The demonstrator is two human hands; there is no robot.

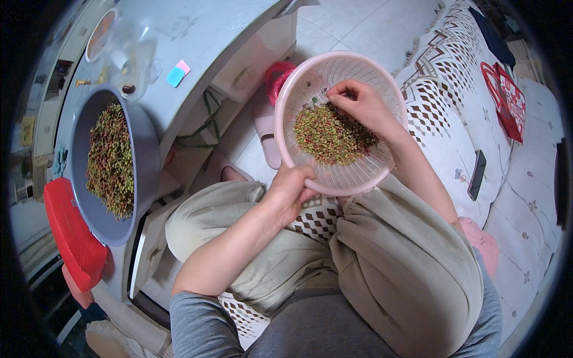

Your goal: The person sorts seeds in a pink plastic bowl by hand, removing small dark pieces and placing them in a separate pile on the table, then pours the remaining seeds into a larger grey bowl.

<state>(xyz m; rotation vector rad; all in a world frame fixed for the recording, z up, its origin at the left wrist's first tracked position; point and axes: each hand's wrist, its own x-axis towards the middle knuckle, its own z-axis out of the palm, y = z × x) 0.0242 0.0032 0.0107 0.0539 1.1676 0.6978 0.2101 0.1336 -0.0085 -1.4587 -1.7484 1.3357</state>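
A pink plastic colander (342,189) rests over my lap, tilted a little. My left hand (293,188) grips its near-left rim, thumb over the edge. Inside lies a heap of small green and red berries (329,136), much like fresh Sichuan peppercorns, with darker ones on the right under my other hand. My right hand (360,105) reaches in from the right rim, its thumb and fingertips pinched together just above the heap. Whether anything small is between those fingertips is too fine to tell. A few loose bits cling to the colander's far wall.
Left, a grey-blue basin (145,147) full of stemmed berries stands on a pale table (197,27), beside a red case (74,237). Blue and pink sponges (177,75) lie farther back. A phone (477,174) and a red bag (510,103) are on the covered sofa (465,121).
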